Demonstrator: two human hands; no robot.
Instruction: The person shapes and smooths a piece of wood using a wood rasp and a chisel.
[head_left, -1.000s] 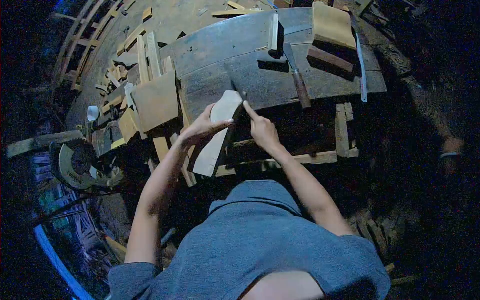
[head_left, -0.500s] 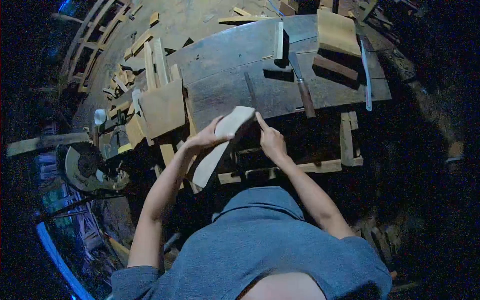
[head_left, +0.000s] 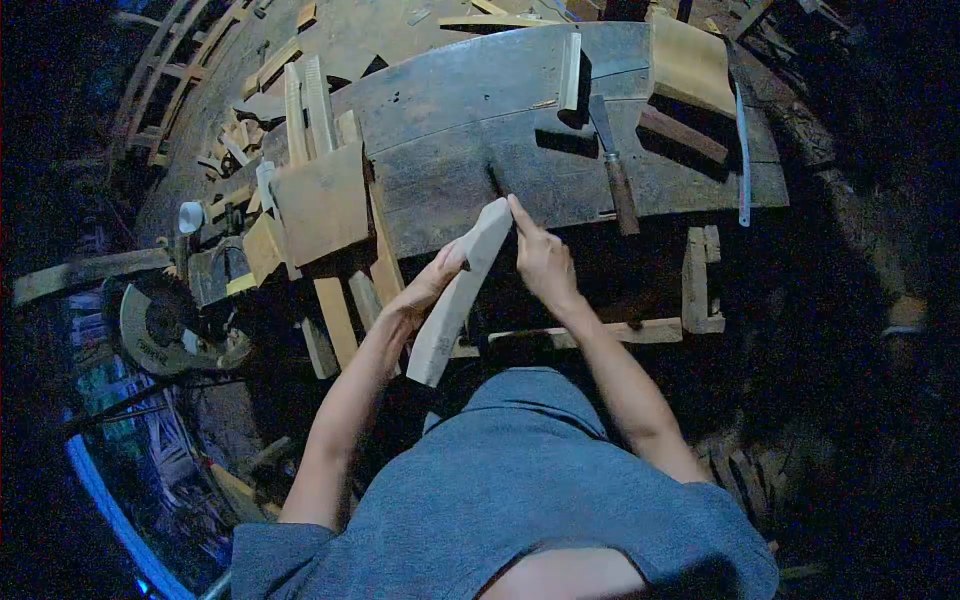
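Observation:
A pale, curved wooden piece [head_left: 455, 300] slants in front of my body, its upper end over the front edge of the dark workbench [head_left: 430, 140]. My left hand [head_left: 437, 275] is wrapped round its left side near the middle. Beside its upper tip is my right hand [head_left: 545, 262], index finger stretched up to the tip and the other fingers curled in; whether they hold something is hidden. A dark, narrow shape shows on the bench just above the tip. To the right lies a chisel-like tool [head_left: 618, 180] with a brown handle.
Wooden blocks [head_left: 690, 65] and a ruler [head_left: 744, 160] lie at the bench's right. A square board [head_left: 322, 205] and upright slats stand at its left. Farther left is a circular saw [head_left: 160, 330]. Offcuts [head_left: 240, 140] litter the floor behind.
The wooden piece has been turned and now shows a narrower, straighter face, standing more upright. My left hand has shifted slightly right with it. My right hand has barely moved.

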